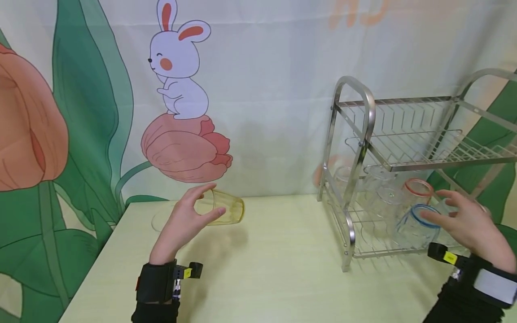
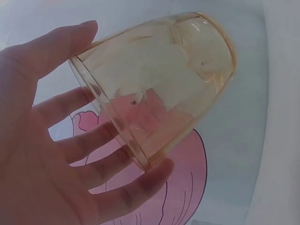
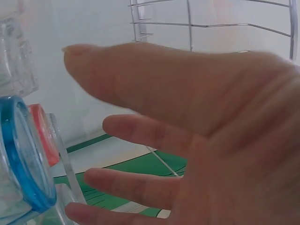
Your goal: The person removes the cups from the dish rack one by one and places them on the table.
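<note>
At left, yellow glass (image 1: 233, 210), partly behind fingers (image 1: 198, 192)

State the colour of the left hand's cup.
The cup is transparent yellow, clearest in the left wrist view.

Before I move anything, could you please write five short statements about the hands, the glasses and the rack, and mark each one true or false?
1. The left hand holds a yellow glass. True.
2. The yellow glass is upright. False: it is tipped over on its side in the hand.
3. The right hand holds nothing. True.
4. The blue-ringed glass is on the lower tier of the rack. True.
5. The rack stands on the person's left side. False: it stands on the right.
</note>
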Tool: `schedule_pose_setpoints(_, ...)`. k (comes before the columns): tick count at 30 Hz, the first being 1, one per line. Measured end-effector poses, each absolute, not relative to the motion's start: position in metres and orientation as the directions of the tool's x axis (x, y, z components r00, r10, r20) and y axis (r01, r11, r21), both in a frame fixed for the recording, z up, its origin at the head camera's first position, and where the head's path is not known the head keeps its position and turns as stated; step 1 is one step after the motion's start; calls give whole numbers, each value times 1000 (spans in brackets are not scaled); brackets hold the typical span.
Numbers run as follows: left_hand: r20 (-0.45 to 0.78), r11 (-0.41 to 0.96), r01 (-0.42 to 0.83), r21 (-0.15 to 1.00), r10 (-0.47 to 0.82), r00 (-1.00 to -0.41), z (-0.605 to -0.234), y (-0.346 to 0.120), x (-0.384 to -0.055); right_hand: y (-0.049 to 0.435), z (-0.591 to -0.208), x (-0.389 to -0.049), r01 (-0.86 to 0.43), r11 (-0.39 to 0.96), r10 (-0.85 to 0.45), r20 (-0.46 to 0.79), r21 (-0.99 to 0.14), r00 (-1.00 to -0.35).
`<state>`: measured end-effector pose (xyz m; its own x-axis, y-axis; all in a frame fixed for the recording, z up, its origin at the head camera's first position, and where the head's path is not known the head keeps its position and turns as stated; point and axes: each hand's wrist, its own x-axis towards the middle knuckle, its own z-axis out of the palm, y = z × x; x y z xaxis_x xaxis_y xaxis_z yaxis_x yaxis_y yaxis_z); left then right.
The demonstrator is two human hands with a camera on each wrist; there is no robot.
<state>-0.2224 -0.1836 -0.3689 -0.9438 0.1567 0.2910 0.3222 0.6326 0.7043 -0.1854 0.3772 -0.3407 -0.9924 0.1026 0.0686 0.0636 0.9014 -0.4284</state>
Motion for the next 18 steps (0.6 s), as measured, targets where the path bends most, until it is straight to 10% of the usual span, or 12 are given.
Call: schedule_pose_setpoints(18, 308, 746, 309, 591, 146, -940, -384, -184, -230, 380, -349, -197, 13, 877, 2, -24, -480, -1000)
